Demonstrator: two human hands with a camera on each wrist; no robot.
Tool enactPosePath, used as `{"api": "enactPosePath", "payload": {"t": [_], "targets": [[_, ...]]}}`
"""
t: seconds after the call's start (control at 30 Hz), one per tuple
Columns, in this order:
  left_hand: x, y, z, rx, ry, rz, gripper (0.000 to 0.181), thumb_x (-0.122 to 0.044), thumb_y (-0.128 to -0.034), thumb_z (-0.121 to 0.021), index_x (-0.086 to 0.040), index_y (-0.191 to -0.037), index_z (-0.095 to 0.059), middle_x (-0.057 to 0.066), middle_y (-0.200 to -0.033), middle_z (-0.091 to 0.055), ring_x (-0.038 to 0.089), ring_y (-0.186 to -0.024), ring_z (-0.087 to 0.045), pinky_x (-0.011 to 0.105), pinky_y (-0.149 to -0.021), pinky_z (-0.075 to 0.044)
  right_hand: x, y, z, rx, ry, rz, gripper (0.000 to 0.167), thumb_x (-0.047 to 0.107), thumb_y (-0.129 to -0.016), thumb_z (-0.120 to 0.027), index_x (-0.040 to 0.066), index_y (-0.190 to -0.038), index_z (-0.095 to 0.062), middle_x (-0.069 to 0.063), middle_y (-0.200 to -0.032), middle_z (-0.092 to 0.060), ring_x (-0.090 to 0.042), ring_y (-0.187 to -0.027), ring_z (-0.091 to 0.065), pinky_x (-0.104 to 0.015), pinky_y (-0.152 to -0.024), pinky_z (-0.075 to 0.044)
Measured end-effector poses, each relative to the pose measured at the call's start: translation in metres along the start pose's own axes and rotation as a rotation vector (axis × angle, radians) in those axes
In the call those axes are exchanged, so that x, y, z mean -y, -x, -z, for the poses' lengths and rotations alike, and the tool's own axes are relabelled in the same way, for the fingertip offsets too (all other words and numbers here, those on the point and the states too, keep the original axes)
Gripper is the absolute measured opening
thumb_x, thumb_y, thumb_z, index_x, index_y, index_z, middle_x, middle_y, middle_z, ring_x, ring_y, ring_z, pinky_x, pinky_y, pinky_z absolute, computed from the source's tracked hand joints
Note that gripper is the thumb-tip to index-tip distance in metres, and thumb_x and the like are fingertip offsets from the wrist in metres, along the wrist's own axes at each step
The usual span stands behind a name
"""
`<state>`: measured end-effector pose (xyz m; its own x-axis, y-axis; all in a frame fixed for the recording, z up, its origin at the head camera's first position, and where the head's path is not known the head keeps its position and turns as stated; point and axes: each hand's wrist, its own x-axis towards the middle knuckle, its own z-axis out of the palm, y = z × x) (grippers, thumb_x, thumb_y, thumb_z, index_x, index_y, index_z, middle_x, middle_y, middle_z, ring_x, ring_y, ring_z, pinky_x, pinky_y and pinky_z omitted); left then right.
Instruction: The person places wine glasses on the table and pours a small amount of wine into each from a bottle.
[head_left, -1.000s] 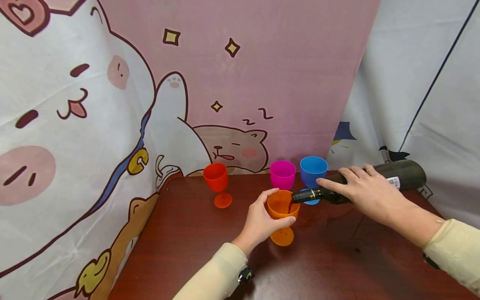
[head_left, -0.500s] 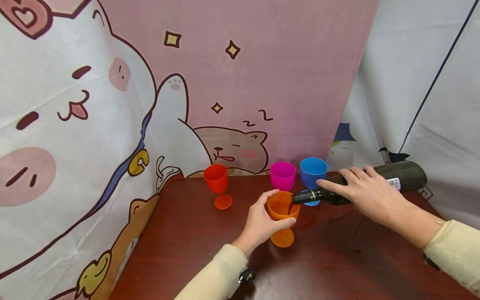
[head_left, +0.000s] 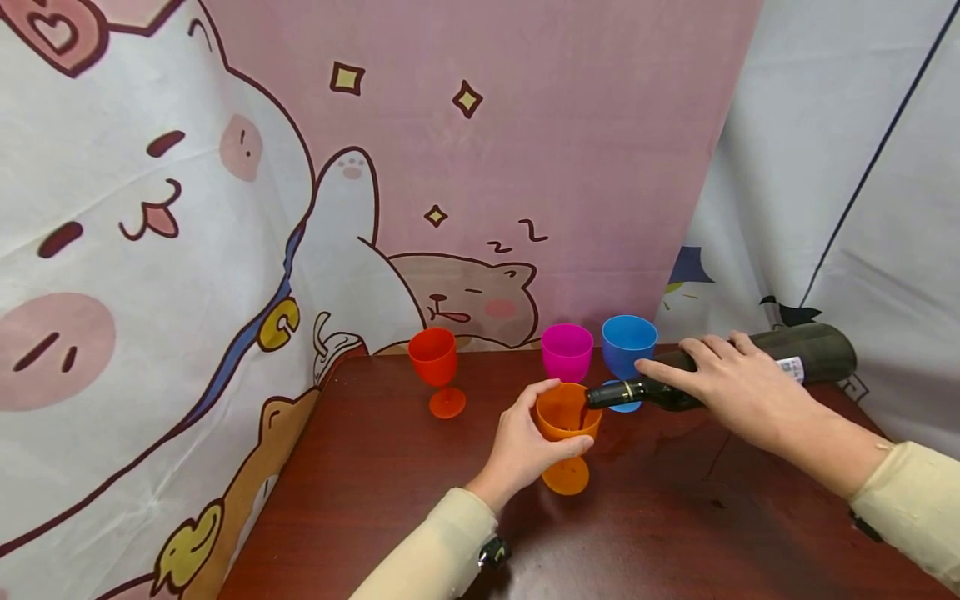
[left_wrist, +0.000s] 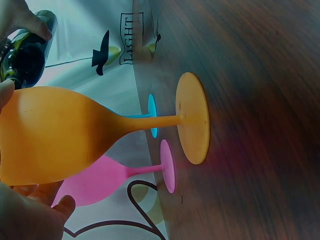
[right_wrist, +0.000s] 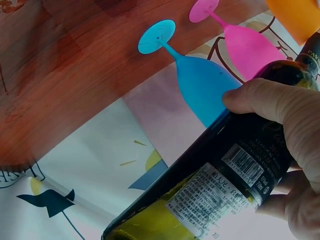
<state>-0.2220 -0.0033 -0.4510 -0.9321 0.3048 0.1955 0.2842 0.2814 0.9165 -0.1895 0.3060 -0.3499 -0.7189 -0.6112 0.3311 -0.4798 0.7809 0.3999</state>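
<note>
High forward-down head view, close wrist views, orange goblet (left_wrist: 62, 135) in all.

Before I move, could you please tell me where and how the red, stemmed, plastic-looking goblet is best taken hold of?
I would suggest its wide, rounded bowl, held around and approached from the near left: the red goblet appears upright on its round foot, with bare reddish-brown wooden table on that side.

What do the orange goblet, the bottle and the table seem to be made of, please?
Orange goblet: probably plastic, smooth and satiny; its colour looks uniform throughout. Bottle: most likely glass, glossy dark green; light shows through it. Table: wood or wood-look laminate, reddish-brown, with visible grain and sheen.
</note>
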Motion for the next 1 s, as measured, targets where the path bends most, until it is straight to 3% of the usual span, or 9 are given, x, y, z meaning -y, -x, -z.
{"api": "enactPosePath", "payload": {"t": [0.57, 1.0], "targets": [[0.0002, 0.0003, -0.0008, 0.001, -0.003, -0.002, 0.08, -0.037, -0.0804, -0.095, -0.039, -0.148, -0.052, -0.007, -0.135, -0.069, 0.016, -0.123, -0.067, 0.022, -0.098, -0.058, -0.0002, -0.0001, 0.0019, 0.021, 0.014, -0.008, 0.098, -0.013, -0.076, -0.086, 0.036, -0.154, -0.054, -0.021, -0.128, -0.067, -0.042, -0.114, -0.066, -0.066, -0.094, -0.055], [0.0018, -0.0005, -0.0008, -0.002, -0.002, -0.012, 0.079, -0.037, -0.0805, -0.095, -0.04, -0.147, -0.052, -0.011, -0.134, -0.068, 0.01, -0.121, -0.066, 0.02, -0.098, -0.058, 0.0004, -0.0005, 0.0019, 0.012, 0.012, -0.005, 0.097, -0.012, -0.077, -0.086, 0.036, -0.154, -0.053, -0.021, -0.127, -0.067, -0.041, -0.112, -0.066, -0.066, -0.092, -0.055]]}}
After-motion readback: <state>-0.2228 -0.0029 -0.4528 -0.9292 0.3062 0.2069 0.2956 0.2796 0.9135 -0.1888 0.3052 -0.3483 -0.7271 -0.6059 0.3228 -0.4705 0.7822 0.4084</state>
